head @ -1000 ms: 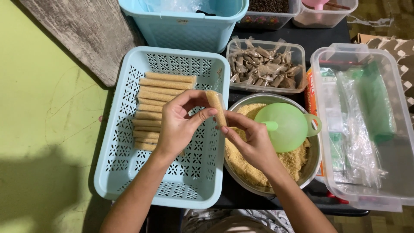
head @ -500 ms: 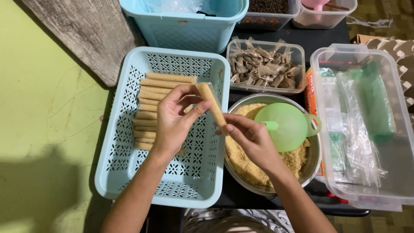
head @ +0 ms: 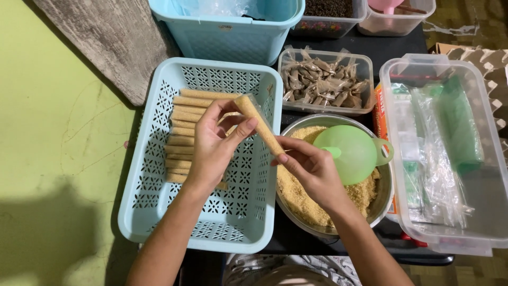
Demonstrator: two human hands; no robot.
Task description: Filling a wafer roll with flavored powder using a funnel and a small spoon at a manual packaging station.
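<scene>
1. Green flooring [head: 47,132] fills the left side, with a grey weathered board [head: 106,42] lying across its top; the dark bench [head: 391,50] under the containers shows only in narrow gaps, so its extent is hard to make out.
2. A clear plastic box [head: 492,159] on the right holds crumpled clear bags and something green; the contents are blurred by the plastic and the box is cut off at the right edge.
3. A pale blue perforated basket [head: 153,212] sits at centre left. A stack of tan filled tubes [head: 182,140] lies in it, partly hidden behind the left hand.
4. At the top, a second blue basket [head: 227,32] and two clear tubs are cropped by the edge.
5. A metal bowl [head: 383,198] of tan crumbs stands just right of the basket, a green funnel [head: 352,153] resting in it. Behind it, a clear tub of small twisted packets [head: 323,85].
6. The left hand [head: 214,148] pinches the upper end of a tan filled tube [head: 259,124] between thumb and fingers, over the basket.
7. The right hand [head: 312,172] pinches the tube's lower end with its fingertips, over the bowl's rim.
8. Compared with a second ago, the tube is longer between the hands and more steeply slanted, its top end raised toward the basket's far rim.
</scene>
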